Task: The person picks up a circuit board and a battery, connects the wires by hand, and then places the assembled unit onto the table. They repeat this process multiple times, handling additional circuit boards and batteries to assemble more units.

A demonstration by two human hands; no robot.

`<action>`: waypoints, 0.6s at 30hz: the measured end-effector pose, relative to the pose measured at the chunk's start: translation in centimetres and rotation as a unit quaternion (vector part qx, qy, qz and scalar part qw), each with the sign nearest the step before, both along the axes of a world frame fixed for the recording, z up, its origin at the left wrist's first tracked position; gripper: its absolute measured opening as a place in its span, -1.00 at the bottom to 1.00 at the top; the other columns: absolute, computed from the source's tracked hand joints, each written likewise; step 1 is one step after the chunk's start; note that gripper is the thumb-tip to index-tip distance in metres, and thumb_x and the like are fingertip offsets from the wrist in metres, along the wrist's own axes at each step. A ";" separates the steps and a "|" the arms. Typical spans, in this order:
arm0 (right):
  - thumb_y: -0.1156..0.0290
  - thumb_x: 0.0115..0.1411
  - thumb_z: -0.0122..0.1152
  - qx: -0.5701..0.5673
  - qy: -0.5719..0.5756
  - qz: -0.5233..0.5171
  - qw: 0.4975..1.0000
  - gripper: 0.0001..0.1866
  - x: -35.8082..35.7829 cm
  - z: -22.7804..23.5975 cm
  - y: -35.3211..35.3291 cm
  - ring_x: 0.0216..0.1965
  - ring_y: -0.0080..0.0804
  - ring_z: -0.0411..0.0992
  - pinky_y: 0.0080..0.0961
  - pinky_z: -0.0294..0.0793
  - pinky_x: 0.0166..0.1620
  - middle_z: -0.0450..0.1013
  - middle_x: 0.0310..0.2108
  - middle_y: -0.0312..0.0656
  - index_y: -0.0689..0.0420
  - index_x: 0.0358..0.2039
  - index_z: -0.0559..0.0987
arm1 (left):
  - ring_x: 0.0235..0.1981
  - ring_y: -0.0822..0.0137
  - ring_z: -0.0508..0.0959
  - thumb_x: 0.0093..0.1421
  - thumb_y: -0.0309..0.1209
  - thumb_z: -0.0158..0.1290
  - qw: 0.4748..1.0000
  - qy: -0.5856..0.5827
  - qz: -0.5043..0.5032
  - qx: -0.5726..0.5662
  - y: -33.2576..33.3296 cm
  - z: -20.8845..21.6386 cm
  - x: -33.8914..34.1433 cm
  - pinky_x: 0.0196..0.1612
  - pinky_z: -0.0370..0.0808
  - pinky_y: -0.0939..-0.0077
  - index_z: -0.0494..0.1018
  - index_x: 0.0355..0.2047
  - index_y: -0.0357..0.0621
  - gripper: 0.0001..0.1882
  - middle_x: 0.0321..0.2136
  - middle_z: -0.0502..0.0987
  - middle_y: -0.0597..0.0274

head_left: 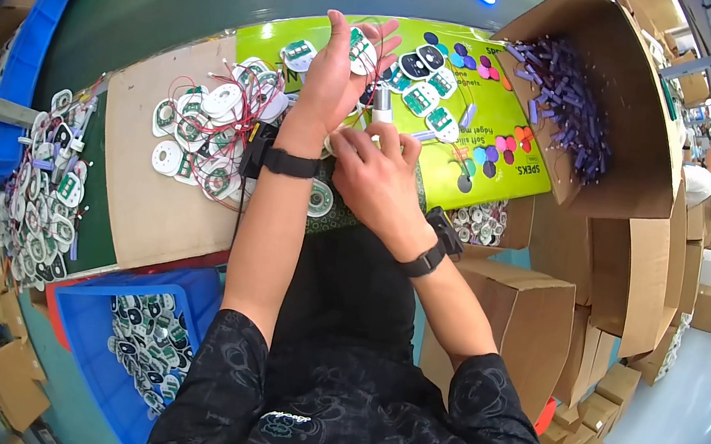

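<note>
My left hand [330, 82] is turned palm up, thumb raised, and holds a small oval white piece with a green circuit board [362, 52] against its fingers. Below it my right hand [377, 166] has curled fingers pressed together; what they pinch is hidden. A silver metal cylinder [382, 104] stands up just beyond the right fingertips, and I cannot tell whether they touch it. Left of my left wrist lies a heap of white round pieces with red wires [223, 102]. More oval boards [420, 98] lie to the right of the fingers.
A cardboard box of purple cylinders [567, 106] opens at the right of the green printed sheet [509, 166]. The dark green conveyor belt [177, 2] runs behind. A blue bin of boards [98, 340] stands lower left, near another pile [44, 206]. Cartons [497, 315] stand at my right.
</note>
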State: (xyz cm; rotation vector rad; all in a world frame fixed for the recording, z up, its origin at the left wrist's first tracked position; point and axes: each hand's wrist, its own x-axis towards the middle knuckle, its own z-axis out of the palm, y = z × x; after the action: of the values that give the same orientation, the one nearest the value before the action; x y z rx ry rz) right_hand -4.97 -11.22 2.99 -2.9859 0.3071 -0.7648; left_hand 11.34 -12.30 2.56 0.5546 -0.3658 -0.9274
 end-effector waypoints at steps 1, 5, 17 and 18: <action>0.43 -0.12 0.38 0.000 0.000 0.004 1.000 -0.56 -0.2 0.3 0.1 -0.05 -0.30 0.36 -0.27 0.22 0.01 0.52 -0.14 -0.38 -0.02 -0.13 0.60 | 0.30 -0.05 0.27 0.40 0.19 -0.35 1.000 -0.006 -0.006 0.011 0.1 -0.1 0.1 0.30 0.29 0.11 0.36 -0.21 -0.21 -0.36 0.26 0.26 -0.19; 0.55 -0.06 0.33 0.144 -0.038 0.093 0.984 -0.62 -3.4 4.5 0.7 -0.08 -0.32 0.43 -0.31 0.28 0.00 0.56 -0.20 -0.37 0.04 -0.16 0.63 | 0.31 -0.04 0.25 0.40 0.17 -0.35 0.999 -0.026 0.007 0.040 0.4 -0.5 0.6 0.28 0.30 0.09 0.36 -0.18 -0.22 -0.36 0.31 0.18 -0.13; 0.63 0.08 0.22 0.506 -0.243 0.138 0.816 -0.77 -20.6 10.5 -3.7 -0.24 -0.21 0.52 -0.42 0.50 -0.14 0.57 -0.29 0.02 0.34 -0.21 0.61 | 0.26 -0.15 0.30 0.38 0.19 -0.32 1.000 0.014 -0.019 0.010 -0.7 -1.5 1.0 0.28 0.35 0.02 0.39 -0.22 -0.27 -0.33 0.25 0.26 -0.21; 0.60 0.12 0.21 0.513 -0.285 0.098 0.804 -0.77 -22.6 10.7 -4.0 -0.24 -0.23 0.50 -0.44 0.48 -0.13 0.56 -0.29 0.01 0.35 -0.19 0.59 | 0.25 -0.15 0.32 0.39 0.18 -0.33 0.998 0.054 -0.033 0.012 -0.3 -1.7 1.1 0.27 0.36 0.02 0.39 -0.23 -0.28 -0.33 0.22 0.30 -0.24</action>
State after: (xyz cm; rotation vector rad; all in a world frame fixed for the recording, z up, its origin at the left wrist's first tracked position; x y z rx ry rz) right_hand -27.53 -15.25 13.67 -1.6521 0.2484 -0.9888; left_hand 12.40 -12.60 0.90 0.5135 -0.2766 -1.0223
